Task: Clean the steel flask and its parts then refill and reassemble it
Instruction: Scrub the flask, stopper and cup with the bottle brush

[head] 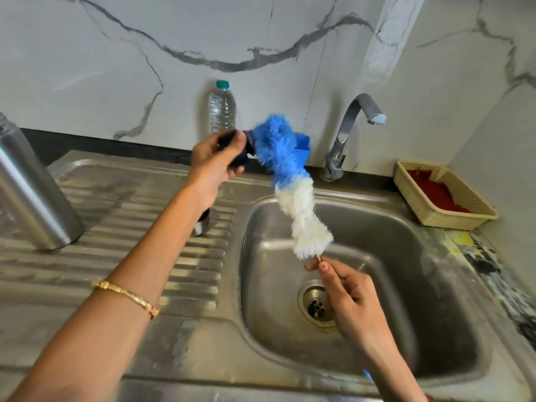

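Step in hand: scrubbing a flask part. Above the sink [435, 285], left hand [214, 161] grasps the dark cap [236, 162]; right hand [348, 291] pinches the brush [290, 181] handle. Next, likely rinsing. Flask [32, 192] stands left of sink

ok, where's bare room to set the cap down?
Free: the ribbed drainboard between the flask and the basin, nearest the front edge. The basin floor around the drain is bare too. Crowded: the back strip by the bottle and tap, and the right counter holding the basket.
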